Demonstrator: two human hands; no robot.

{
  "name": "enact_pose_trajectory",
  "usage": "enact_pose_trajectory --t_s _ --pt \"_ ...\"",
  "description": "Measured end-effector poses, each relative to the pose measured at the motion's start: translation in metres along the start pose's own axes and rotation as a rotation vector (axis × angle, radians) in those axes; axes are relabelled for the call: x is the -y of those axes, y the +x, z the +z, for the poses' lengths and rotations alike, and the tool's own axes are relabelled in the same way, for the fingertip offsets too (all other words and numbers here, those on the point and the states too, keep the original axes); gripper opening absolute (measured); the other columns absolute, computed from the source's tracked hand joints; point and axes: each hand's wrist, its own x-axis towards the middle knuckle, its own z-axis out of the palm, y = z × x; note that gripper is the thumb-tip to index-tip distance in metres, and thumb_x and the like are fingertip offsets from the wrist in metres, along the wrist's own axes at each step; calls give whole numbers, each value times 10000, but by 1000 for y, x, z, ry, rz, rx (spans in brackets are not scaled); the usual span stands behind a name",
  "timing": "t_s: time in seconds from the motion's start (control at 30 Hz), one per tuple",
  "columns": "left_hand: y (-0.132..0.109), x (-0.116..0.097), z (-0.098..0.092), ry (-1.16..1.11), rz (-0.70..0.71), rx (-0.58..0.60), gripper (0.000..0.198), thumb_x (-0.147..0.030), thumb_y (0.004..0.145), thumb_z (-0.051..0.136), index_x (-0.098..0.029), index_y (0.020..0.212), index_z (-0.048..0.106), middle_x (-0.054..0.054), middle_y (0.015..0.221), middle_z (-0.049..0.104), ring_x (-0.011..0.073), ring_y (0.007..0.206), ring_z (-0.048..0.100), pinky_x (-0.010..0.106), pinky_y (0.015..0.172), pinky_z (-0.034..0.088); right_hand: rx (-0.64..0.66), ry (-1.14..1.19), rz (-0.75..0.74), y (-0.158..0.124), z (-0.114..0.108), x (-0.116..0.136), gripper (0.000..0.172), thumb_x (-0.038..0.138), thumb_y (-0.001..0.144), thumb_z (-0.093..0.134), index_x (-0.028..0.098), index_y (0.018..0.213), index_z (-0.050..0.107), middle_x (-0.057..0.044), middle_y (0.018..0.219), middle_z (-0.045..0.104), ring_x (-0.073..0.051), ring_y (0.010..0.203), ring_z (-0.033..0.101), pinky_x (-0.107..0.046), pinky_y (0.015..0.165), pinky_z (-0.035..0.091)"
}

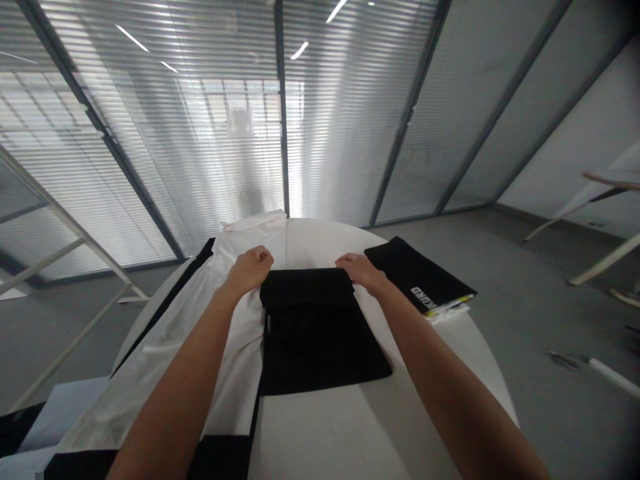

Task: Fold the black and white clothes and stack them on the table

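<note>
A black folded piece of cloth [320, 347] lies flat on the round white table [320, 433], its far end turned over into a thick band. My left hand [251, 268] is curled closed at the far left corner of that band. At the opposite far corner, my right hand [359, 270] pinches the cloth's edge between thumb and fingers. White cloth [165, 367] is spread along the left side, partly behind my left forearm. To the right of my right hand rests another folded black cloth [417, 270] with white lettering and a yellow edge.
Black fabric [223, 457] lies at the near left edge. A pale metal frame [75, 227] stands on the left. Glass partitions with blinds [225, 147] rise behind the table. On the right are chair-like wooden legs [605, 260] and a white bar [613, 377] on the floor.
</note>
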Motion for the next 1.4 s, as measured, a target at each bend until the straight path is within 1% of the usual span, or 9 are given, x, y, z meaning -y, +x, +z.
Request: enact_pose_trajectory --t_s 0.13,0.27,0.47,0.7,0.83,0.9,1.03,1.13,1.4 --pt "-8 -6 27 310 9 -37 305 -358 835 454 -190 1011 636 156 1071 624 322 1059 568 428 880 447 51 -226 2 -4 3 0 238 257 743 605 185 951 694 -73 908 718 -218 831 648 -312 732 486" --pt "-9 -2 43 300 -84 74 420 -388 836 448 -151 1154 587 195 1111 598 343 1164 516 414 903 428 4 -257 -77 -1 5 -8 278 155 713 623 214 973 701 -53 1034 709 -200 927 645 -295 804 477" --pt "-4 1 42 214 -161 71 412 -327 810 478 -123 1156 571 193 1071 636 335 1196 498 380 894 426 -88 0 -89 9 10 -16 262 147 753 582 187 984 698 -46 980 722 -170 892 658 -271 781 490" --pt "-12 -7 39 312 -177 57 446 -361 839 472 -133 1215 547 217 1189 551 334 1062 585 416 851 458 -122 -238 -127 8 9 -15 295 150 814 511 199 1034 701 -57 1003 726 -189 937 661 -295 863 476" --pt "-22 -21 45 455 -25 -159 376 -347 893 425 -173 1189 580 177 1207 543 327 1159 515 435 900 448 -243 -387 -265 -3 7 5 331 189 880 459 152 1138 661 -93 1155 679 -213 1098 604 -323 1009 398" --pt "-28 -25 54 475 110 -199 395 -346 927 382 -179 1237 561 165 1274 528 309 1236 456 442 968 412 -260 -404 -362 -11 14 14 371 232 935 388 138 1206 623 -98 1222 647 -209 1157 567 -318 1045 365" --pt "-38 -18 84 520 285 -105 502 -426 960 312 -227 1406 430 125 1465 414 301 1384 301 502 1107 245 -129 -549 -458 -28 46 13 469 375 993 280 198 1370 496 -78 1385 534 -240 1319 421 -421 1111 274" --pt "-40 -6 99 542 288 24 559 -508 960 246 -259 1435 402 113 1478 416 302 1378 330 528 1120 198 -54 -692 -462 -35 68 -2 507 453 991 257 257 1428 425 -71 1473 432 -281 1388 311 -531 1128 160" --pt "-35 0 100 516 277 63 604 -561 945 213 -270 1442 396 102 1476 427 288 1373 343 516 1129 179 -54 -737 -445 -31 75 -13 539 500 987 202 293 1452 382 -67 1502 390 -281 1406 267 -538 1129 111"
